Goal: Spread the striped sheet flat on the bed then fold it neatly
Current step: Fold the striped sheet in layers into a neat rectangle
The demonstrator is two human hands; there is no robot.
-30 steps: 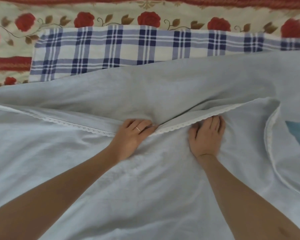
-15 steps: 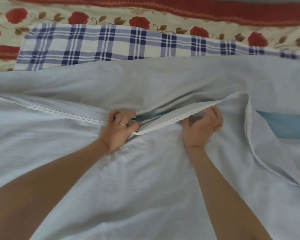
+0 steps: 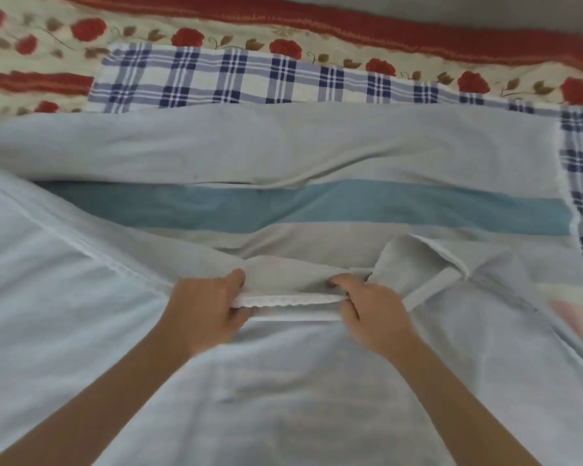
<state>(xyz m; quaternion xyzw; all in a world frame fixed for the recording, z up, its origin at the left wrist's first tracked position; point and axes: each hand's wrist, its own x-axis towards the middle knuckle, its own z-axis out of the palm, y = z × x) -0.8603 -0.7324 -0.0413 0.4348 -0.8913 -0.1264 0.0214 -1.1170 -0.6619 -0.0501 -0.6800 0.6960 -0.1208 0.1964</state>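
The striped sheet (image 3: 283, 381) is pale grey-white with a lace-trimmed hem and covers most of the bed. A blue stripe (image 3: 384, 210) of it shows in the middle, and a pink patch shows at the right edge. My left hand (image 3: 202, 307) and my right hand (image 3: 371, 311) both grip the lace hem (image 3: 290, 299), which is pulled taut between them and lifted toward me. A folded-over corner of the sheet lies just right of my right hand.
A blue-and-white checked cloth (image 3: 249, 79) lies under the sheet, showing along the far side and the right edge. Beneath it is a cream bedcover with red roses (image 3: 283, 45) and red bands. A grey wall runs beyond the bed's far edge.
Both hands closed on the lace hem and drew it back toward me. The fold opened, uncovering the blue stripe and the sheet's right edge.
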